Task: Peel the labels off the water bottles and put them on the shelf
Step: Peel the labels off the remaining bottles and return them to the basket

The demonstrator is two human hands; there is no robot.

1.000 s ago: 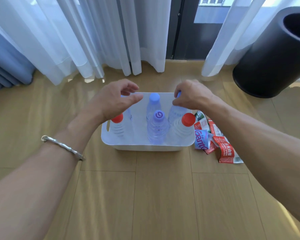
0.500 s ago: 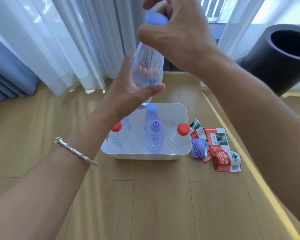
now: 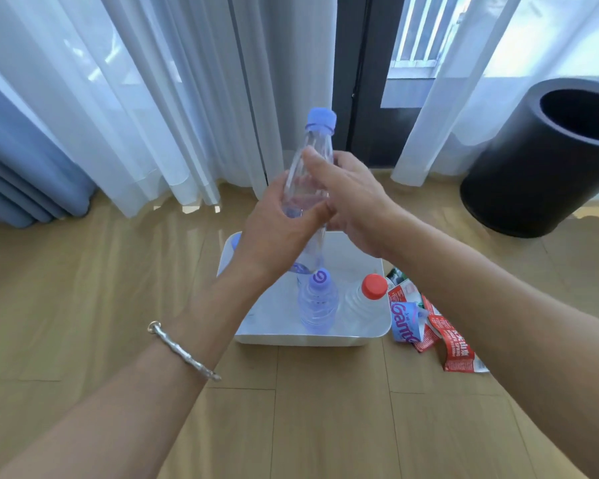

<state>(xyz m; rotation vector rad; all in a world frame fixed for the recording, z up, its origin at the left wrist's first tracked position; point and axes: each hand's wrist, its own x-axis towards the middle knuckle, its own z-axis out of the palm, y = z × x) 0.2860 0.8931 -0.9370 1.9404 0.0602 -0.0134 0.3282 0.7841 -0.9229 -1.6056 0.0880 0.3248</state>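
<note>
Clear plastic bottle (image 3: 317, 140), blue-capped, is held tilted above the bin (image 3: 308, 338), left hand (image 3: 277, 236) and right hand (image 3: 355, 205) both with fingers (image 3: 313, 160) clamped round its body. Likely the label-peeling step is starting; next, the right fingers need a label edge to pick at, left holding steady.

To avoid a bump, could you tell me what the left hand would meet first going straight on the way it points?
Probably the right hand, gripping the same bottle just ahead of the left hand; depth is unclear.
</note>
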